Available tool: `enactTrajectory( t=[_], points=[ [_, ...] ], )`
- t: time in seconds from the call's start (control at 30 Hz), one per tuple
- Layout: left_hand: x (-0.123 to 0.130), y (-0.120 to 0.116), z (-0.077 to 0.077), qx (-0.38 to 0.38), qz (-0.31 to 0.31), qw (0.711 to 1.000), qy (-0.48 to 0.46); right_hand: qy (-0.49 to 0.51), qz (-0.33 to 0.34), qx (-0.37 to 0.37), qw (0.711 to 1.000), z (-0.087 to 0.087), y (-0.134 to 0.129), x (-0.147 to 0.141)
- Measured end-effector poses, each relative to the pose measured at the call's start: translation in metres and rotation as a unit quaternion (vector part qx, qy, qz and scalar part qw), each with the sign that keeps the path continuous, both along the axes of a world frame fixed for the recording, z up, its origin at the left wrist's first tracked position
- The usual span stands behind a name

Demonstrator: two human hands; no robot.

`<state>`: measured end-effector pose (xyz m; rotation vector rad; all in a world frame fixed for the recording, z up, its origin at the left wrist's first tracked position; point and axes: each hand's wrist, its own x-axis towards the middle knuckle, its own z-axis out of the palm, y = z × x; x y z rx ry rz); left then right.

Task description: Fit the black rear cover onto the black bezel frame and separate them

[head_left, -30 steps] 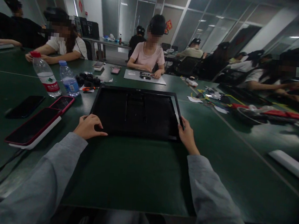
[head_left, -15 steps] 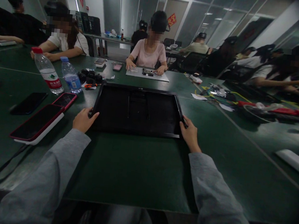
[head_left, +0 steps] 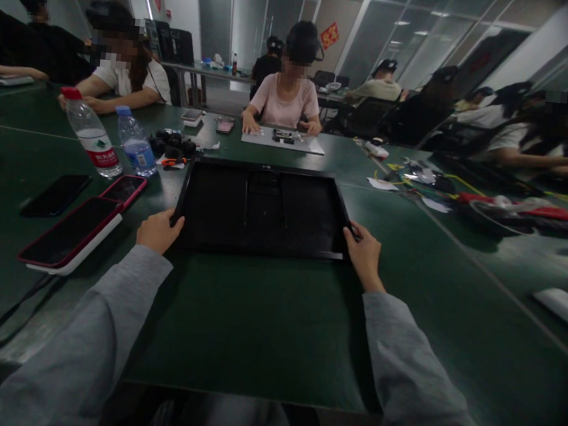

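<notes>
A black rectangular frame point(head_left: 215, 200), resembling a monitor's empty plastic housing, lies in front of me on the green table point(head_left: 258, 324). It has a raised rim and two narrow slots inside. My left hand point(head_left: 159, 230) is closed on its left edge, thumb on top near the front corner. On the opposite side, my right hand point(head_left: 363, 251) grips the right edge with the thumb over the rim. The fingers beneath both edges are partly hidden.
To the left are a red-capped bottle point(head_left: 93, 134), a blue-capped bottle point(head_left: 136, 142), a dark phone point(head_left: 57, 196) and a red-cased phone point(head_left: 74, 233) on a white block. Cables and tools point(head_left: 505, 211) lie at right. A person point(head_left: 285, 99) sits opposite, hands over a white board.
Both hands keep hold of the frame. My right hand has shifted very slightly to the right; the view itself has moved a little.
</notes>
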<state>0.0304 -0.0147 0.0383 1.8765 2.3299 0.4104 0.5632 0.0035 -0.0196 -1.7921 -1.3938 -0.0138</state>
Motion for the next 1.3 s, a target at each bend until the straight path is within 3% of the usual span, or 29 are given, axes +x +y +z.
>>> enactTrajectory(
  t=[0.33,0.63,0.9,1.1,1.3],
  points=[
    [0.005,-0.002,-0.002,0.036,-0.016,0.999,0.028,-0.051,-0.016,0.033,0.998,0.006,-0.008,-0.008],
    [0.001,0.000,-0.003,0.030,-0.002,0.999,0.016,-0.002,-0.009,0.008,1.000,-0.003,-0.006,-0.003],
    [-0.006,0.022,-0.025,0.084,0.005,0.992,-0.091,0.038,0.040,0.025,0.998,-0.015,0.006,0.000],
    [-0.019,0.039,-0.036,0.066,0.013,0.982,-0.178,0.062,0.051,0.035,0.996,-0.017,0.015,-0.002],
    [-0.031,0.041,-0.039,0.076,-0.008,0.972,-0.221,0.184,0.102,-0.004,0.978,-0.010,0.008,0.010]
  ],
)
